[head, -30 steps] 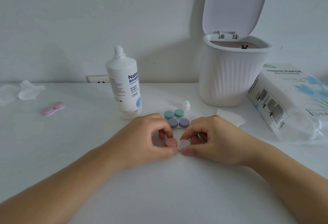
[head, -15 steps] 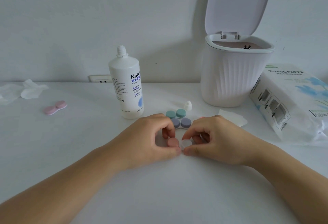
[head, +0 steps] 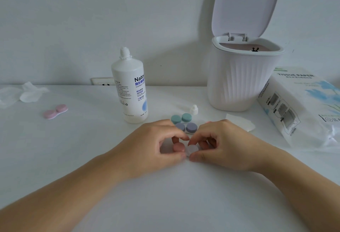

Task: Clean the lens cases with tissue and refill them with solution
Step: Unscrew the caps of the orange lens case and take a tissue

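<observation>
Fingertips of both hands meet over one small lens case (head: 185,149) lying on the white table (head: 165,195), in front of the solution bottle (head: 129,92). The left hand (head: 152,145) curls thumb and forefinger around the case's pink cap (head: 178,147); the right hand (head: 222,143) pinches the translucent white cap (head: 192,149) beside it. Whether either cap is seated or loose is hard to tell.

Just behind the fingers lie a purple-capped case (head: 186,127) and, beyond it, a teal-capped case (head: 181,118), both right of the bottle's base. The bottle stands uncapped, its label reading "Nato…", "Contact L…" and "20H" among Chinese characters; its small white cap (head: 194,110) sits to its right. A flat tissue (head: 241,124) lies further right. Well left of the bottle rest a pink case (head: 55,111) and crumpled tissue (head: 27,93). Right of the bottle stands a ribbed white bin (head: 242,84), lid raised, then a pack printed "TISSUE PAPER" (head: 303,106).
</observation>
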{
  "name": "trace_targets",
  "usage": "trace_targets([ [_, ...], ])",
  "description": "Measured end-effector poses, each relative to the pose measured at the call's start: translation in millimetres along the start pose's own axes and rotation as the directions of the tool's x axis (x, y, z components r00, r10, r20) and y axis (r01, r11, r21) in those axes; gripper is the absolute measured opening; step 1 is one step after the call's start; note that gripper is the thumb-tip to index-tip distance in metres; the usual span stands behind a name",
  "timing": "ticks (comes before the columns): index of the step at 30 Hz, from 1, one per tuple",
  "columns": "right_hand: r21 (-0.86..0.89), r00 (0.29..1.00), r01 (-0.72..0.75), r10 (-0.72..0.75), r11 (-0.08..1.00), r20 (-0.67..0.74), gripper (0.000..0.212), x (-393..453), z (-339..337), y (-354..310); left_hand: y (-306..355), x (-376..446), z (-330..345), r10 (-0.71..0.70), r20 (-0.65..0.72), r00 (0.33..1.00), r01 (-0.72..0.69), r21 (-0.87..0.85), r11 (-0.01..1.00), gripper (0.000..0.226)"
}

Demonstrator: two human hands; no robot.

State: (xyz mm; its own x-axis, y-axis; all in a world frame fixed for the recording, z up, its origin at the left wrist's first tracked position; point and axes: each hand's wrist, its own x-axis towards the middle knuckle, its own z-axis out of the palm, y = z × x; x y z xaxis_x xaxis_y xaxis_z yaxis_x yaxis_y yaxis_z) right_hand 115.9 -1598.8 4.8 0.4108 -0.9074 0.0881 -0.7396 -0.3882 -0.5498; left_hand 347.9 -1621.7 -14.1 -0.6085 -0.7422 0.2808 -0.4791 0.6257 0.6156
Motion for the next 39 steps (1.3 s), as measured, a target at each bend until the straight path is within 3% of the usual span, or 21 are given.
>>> trace_targets([
  [4,-0.002,1.0,0.011,-0.011,1.0,0.003,0.022,0,0,-1,0,1,0,0.0,0.025,1.0,0.0,0.029,1.0,0.026],
  [9,-0.004,1.0,0.015,-0.015,1.0,0.004,0.022,0,-1,0,1,2,-2,-0.012,-0.103,0.995,0.001,-0.105,0.995,0.029],
  [17,0.004,1.0,0.013,-0.013,1.0,0.01,0.018,0,-2,1,-4,6,-8,-0.209,-0.175,0.962,0.166,-0.233,0.958,0.02],
  [24,0.001,1.0,0.016,-0.016,1.0,0.015,0.019,0,-2,2,-13,5,-10,-0.325,-0.171,0.93,0.31,-0.109,0.944,0.023],
  [32,0.002,1.0,0.016,-0.016,1.0,0.008,0.017,0,-1,2,-8,3,-10,-0.273,-0.191,0.943,0.278,-0.002,0.961,0.018],
  [39,-0.011,0.999,0.037,-0.037,0.999,0.002,0.017,-1,-1,2,-2,0,-20,-0.177,-0.113,0.978,0.173,-0.046,0.984,0.026],
])
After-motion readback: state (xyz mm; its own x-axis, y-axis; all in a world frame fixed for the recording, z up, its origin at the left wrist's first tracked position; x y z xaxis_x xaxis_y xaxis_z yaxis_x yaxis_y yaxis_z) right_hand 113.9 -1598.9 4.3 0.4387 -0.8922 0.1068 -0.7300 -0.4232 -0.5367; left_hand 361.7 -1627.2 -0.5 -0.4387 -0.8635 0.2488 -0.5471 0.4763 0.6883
